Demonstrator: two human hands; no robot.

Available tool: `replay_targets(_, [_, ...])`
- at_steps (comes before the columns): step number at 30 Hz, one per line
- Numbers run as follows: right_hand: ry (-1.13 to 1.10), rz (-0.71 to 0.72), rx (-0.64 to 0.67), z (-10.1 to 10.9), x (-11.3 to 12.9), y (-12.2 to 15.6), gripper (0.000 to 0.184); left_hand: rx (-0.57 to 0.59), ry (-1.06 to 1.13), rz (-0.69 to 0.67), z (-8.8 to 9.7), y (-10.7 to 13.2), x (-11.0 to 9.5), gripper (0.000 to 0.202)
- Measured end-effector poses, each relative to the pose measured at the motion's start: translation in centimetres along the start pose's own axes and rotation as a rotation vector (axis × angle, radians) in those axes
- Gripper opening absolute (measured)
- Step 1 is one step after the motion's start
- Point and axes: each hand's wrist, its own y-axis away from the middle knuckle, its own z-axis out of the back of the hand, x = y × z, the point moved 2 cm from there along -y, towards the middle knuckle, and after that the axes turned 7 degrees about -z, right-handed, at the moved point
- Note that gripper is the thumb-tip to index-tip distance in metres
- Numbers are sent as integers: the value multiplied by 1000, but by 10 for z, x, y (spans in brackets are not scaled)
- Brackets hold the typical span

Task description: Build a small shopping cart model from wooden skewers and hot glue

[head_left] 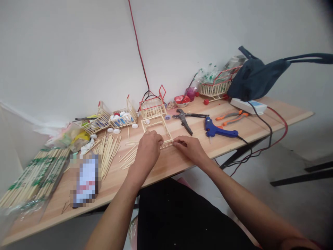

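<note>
Item, principal: an open rectangular frame of pale wooden sticks (pixel 166 127), at the middle of the wood-grain tabletop (pixel 170 161), toward the near edge.

Hands: two, bare, both at the frame. Left hand (pixel 150 147): fingers curled, thumb and fingertips pinched on the frame's near side. Right hand (pixel 190 148): thumb and fingertips pinched together at the near right corner; the exact grip is too small to make out.

Directly behind the frame: one small pale stick cart with red-edged rim and handle (pixel 153 108).

Left of it: one stick cart with white round wheels (pixel 122 119), loaded with white and blue pieces; beside it, a further stick cart (pixel 96 122), partly filled.

Left foreground: a heap of long loose pale sticks (pixel 109 152); a group of shorter cut sticks (pixel 129 158), near the left hand; bundled sticks in clear plastic with green print (pixel 39 172), at the far left; one blue-and-white item (pixel 87 178), pixelated, detail unreadable.

Right of the frame: dark grey pliers (pixel 185 123), jaws apart; one blue glue gun (pixel 221 132), lying on its side; one orange-and-grey-handled tool (pixel 232 118).

Rear right: a shallow bowl of red paint (pixel 182 100); a large red-rimmed stick cart (pixel 213 91), holding clear plastic; a dark blue cloth bag (pixel 253 78).
</note>
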Motion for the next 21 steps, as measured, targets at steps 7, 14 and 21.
replay_targets(7, [4, 19, 3, 0, 0, 1, 15, -98, 20, -64, 5, 7, 2, 26])
replay_targets(14, [19, 10, 6, 3, 2, 3, 13, -466, 124, 55, 43, 39, 24, 28])
replay_targets(21, [33, 17, -6, 1, 1, 3, 12, -530, -109, -13, -5, 74, -8, 38])
